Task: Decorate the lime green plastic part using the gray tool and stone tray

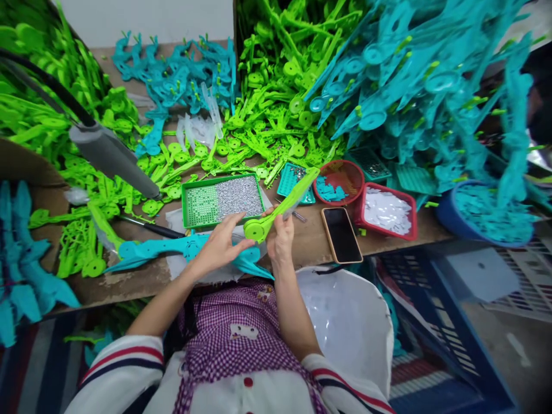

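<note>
My right hand (281, 234) grips a long lime-green plastic part (257, 230) with a round disc at its near end. The part slants up and away to the right, and something translucent lies along its far portion. My left hand (222, 244) is just left of the disc, fingers stretched out and thumb pointing towards it. Whether the thumb touches the disc I cannot tell. Beneath my left hand, a turquoise plastic part (157, 248) lies across the front of the table. Behind it sits a green tray (186, 215) with many small metal pieces on its right half.
Green parts (276, 132) and turquoise parts (414, 75) are heaped at the back. A grey tool head (112, 158) hangs at left. To the right are a red round basket (359, 178), a phone (342, 234), a red bin (414, 215) and a blue tub (448, 215).
</note>
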`<state>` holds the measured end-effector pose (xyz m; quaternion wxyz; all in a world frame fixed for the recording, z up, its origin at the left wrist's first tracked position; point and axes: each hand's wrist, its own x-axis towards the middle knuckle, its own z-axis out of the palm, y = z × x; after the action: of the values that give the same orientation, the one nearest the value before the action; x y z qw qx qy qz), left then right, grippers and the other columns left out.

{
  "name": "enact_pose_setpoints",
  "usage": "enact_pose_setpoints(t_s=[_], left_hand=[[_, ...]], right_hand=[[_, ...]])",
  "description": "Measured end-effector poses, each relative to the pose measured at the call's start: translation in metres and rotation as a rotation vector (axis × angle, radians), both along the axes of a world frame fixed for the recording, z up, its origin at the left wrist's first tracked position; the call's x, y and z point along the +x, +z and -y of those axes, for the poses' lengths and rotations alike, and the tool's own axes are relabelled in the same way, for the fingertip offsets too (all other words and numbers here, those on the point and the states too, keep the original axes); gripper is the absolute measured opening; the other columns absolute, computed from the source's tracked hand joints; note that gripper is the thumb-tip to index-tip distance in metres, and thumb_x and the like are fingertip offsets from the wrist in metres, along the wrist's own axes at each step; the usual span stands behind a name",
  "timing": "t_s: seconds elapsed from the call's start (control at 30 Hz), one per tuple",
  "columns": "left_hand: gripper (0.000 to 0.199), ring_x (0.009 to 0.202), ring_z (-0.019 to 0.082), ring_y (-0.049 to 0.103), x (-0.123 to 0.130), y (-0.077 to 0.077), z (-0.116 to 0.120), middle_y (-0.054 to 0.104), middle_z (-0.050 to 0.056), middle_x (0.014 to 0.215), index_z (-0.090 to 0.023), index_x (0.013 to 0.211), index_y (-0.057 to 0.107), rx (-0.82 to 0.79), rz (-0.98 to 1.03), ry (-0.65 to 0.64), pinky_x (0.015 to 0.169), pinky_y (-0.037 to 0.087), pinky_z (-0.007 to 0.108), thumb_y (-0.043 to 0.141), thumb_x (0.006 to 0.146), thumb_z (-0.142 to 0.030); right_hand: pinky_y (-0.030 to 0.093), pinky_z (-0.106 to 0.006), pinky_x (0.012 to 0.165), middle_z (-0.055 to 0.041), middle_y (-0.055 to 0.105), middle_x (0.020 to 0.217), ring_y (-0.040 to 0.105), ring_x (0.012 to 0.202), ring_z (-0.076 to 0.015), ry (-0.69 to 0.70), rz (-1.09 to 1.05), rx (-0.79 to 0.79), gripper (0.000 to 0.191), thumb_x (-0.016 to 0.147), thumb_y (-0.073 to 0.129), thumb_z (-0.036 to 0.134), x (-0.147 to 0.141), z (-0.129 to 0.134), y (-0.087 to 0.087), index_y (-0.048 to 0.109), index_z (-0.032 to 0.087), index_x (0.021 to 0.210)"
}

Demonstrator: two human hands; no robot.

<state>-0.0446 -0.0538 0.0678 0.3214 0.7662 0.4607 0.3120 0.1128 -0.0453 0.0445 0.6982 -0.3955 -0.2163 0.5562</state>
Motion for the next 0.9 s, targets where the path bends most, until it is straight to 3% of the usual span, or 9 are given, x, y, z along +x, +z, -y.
enact_pose_setpoints(t_s=[0.13, 0.27, 0.43, 0.7, 0.9], left_hand=[[0.036, 0.095, 0.022, 0.067, 0.018, 0.006, -0.013, 0.072, 0.007, 0.107, -0.019, 0.117, 0.062, -0.108, 0.007, 0.014, 0.084, 0.052, 0.034, 0.06, 0.089, -0.04], [0.024, 0.075, 0.018, 0.066, 0.022, 0.01, -0.023, 0.074, 0.003, 0.089, -0.019, 0.102, 0.07, -0.114, 0.009, 0.055, 0.07, 0.051, 0.029, 0.063, 0.087, -0.036], [0.019, 0.076, 0.018, 0.066, 0.02, 0.014, -0.025, 0.075, 0.003, 0.089, -0.021, 0.098, 0.072, -0.024, -0.007, 0.08, 0.071, 0.051, 0.03, 0.066, 0.084, -0.032], [0.016, 0.075, 0.018, 0.066, 0.021, 0.018, -0.021, 0.074, 0.003, 0.087, -0.02, 0.095, 0.072, -0.042, -0.011, 0.099, 0.068, 0.051, 0.029, 0.07, 0.082, -0.029], [0.035, 0.094, 0.021, 0.066, 0.024, 0.014, -0.02, 0.072, 0.005, 0.105, -0.022, 0.116, 0.065, 0.003, 0.074, 0.042, 0.084, 0.052, 0.034, 0.071, 0.082, -0.028]], right_hand=[[0.053, -0.033, 0.079, 0.0013, 0.069, 0.086, 0.065, 0.08, -0.0169, 0.042, 0.052, -0.016, 0.041, 0.066, 0.076, 0.051, -0.006, 0.0, 0.001, 0.058, 0.027, 0.093], [0.052, -0.033, 0.083, 0.0017, 0.07, 0.087, 0.065, 0.082, -0.0167, 0.111, 0.085, 0.017, 0.041, 0.061, 0.082, 0.047, 0.003, -0.004, 0.0, 0.062, 0.026, 0.09], [0.052, -0.031, 0.081, 0.0016, 0.072, 0.086, 0.065, 0.08, -0.0165, 0.247, 0.193, -0.022, 0.04, 0.053, 0.087, 0.039, 0.021, -0.009, -0.005, 0.068, 0.024, 0.085], [0.051, -0.029, 0.075, 0.0029, 0.071, 0.078, 0.064, 0.073, -0.0152, 0.266, 0.192, -0.059, 0.04, 0.051, 0.088, 0.039, 0.024, -0.011, -0.002, 0.07, 0.023, 0.082], [0.051, -0.032, 0.085, 0.0019, 0.07, 0.083, 0.065, 0.079, -0.0164, 0.34, 0.1, -0.045, 0.043, 0.056, 0.085, 0.046, 0.022, -0.007, 0.004, 0.068, 0.024, 0.089]])
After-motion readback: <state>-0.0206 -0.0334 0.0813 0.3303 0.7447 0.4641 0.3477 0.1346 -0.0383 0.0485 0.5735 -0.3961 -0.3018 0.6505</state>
